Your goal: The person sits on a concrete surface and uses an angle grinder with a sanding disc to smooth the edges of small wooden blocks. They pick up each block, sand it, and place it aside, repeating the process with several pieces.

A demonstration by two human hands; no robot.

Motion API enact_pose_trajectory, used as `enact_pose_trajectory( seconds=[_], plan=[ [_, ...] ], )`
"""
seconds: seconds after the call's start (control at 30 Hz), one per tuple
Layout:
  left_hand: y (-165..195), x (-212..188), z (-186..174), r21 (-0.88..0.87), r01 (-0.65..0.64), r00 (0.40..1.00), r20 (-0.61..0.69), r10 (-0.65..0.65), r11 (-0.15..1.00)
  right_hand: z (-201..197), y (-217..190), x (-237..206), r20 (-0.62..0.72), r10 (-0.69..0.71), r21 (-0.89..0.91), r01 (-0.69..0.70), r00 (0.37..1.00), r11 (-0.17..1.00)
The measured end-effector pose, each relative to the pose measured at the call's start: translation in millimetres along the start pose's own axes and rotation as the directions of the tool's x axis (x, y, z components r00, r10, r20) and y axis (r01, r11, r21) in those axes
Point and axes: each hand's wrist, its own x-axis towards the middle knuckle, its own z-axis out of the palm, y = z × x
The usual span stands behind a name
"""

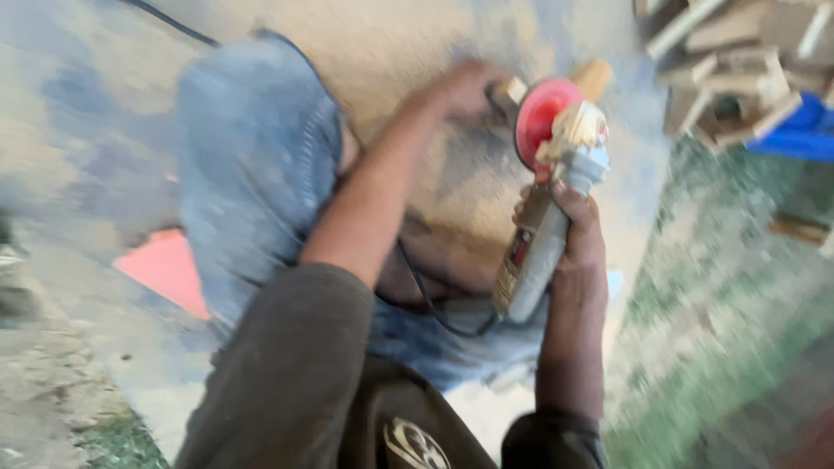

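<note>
We look down on a person crouched over a dusty floor (104,130), the right hand (578,239) wrapped tight around the grey body of an angle grinder (543,234), fingers (580,205) closed about it just behind the head. Its red disc (539,117) stands tilted on edge against a small wooden block (593,78), which lies on the floor at the top of the frame. The left hand (465,87) reaches forward and presses down on the near end of that block; its fingers look curled over the wood, though blur keeps us from telling how firmly. A black cord (426,300) trails from the tool back across the denim-clad knee (252,156). A heap of cut wooden offcuts (738,69) sits to the right beside something blue (804,130). We judge the sanding or grinding of the block to be under way; the next move calls for a steady hold on the wood and the disc kept clear of the left hand.
</note>
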Motion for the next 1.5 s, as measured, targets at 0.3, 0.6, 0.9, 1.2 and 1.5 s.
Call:
enact_pose_trajectory(
  seconds=[0.3,0.6,0.9,1.2,1.5],
  plan=[
    [17,-2,-5,-0.030,0.102,0.993,0.067,-0.100,0.994,-3,4,11,0.021,0.023,-0.058,-0.022,0.999,0.998],
    [5,-1,-3,-0.015,0.056,0.998,0.031,-0.056,0.998,-18,20,-13,-0.004,-0.019,0.067,0.020,1.000,0.998],
    [-5,-13,-10,-0.048,0.118,0.989,0.100,-0.112,0.992,-40,35,-34,-0.183,-0.044,0.060,0.056,0.982,0.997],
    [9,-22,-22,-0.084,0.210,0.970,0.145,-0.196,0.974,-58,45,-32,-0.357,-0.077,0.163,0.143,0.931,0.976],
    [4,-24,-25,-0.158,0.315,0.944,0.150,-0.293,0.936,-22,35,-31,-0.147,-0.147,0.117,0.165,0.978,0.979]
  ],
)
